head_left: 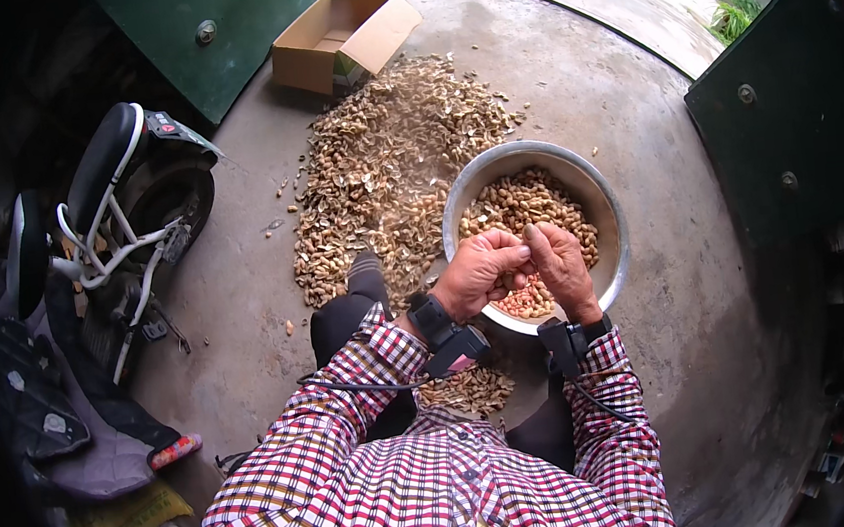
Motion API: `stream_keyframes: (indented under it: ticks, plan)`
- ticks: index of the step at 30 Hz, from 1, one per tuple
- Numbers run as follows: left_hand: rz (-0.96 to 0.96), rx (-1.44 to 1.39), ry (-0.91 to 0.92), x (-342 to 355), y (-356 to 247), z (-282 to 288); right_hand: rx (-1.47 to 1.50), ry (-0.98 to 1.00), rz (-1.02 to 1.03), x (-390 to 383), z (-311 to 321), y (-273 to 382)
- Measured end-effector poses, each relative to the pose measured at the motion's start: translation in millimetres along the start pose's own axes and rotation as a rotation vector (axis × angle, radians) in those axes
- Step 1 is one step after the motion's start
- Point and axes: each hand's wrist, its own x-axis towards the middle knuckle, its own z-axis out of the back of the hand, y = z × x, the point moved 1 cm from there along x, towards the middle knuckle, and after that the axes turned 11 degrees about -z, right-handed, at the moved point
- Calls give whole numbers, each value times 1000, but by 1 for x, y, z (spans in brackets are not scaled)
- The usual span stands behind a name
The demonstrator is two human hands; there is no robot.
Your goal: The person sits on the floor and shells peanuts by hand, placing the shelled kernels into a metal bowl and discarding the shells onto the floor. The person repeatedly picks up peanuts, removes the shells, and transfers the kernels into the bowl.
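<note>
Over a round metal basin [617, 236] my two hands meet at the fingertips. My left hand [475, 273] is closed in a pinch, its thumb toward the right hand. My right hand [563, 269] is also closed, thumb and fingers pressed together against the left fingertips. Whatever sits between them is too small and covered to make out. Unshelled peanuts [532, 197] fill the far part of the basin. Reddish shelled peanut kernels [526, 304] lie in its near part, partly hidden by my hands.
A broad heap of peanut shells [383, 156] spreads left of the basin, with more shells [468, 392] between my legs. An open cardboard box [309, 66] stands behind the heap. A scooter-like vehicle [126, 209] is at left; green doors [782, 132] flank the doorway.
</note>
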Motion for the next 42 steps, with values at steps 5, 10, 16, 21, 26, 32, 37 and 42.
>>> stream_keyframes:
  ticks: [5,10,16,21,26,32,37,42]
  plan:
    - [41,-11,-14,-3,-3,0,-55,-106,65,-4,-8,5]
    - [57,-25,1,-3,-2,1,-76,-130,73,-4,-7,2]
    - [-4,45,-11,-2,-3,-2,-48,-162,44,-5,-9,5]
    - [-33,80,-2,-4,-8,-8,-39,-172,28,-4,-9,4]
    - [-207,109,-76,-1,-5,-10,266,-128,-37,-6,-18,-2]
    - [-203,90,-75,0,-2,-5,345,-120,-72,-5,-20,0]
    - [-262,226,-96,-2,-3,-8,208,-113,-80,-6,-18,5]
    - [-297,350,-85,-3,-2,-13,131,-225,-63,-3,-17,-6]
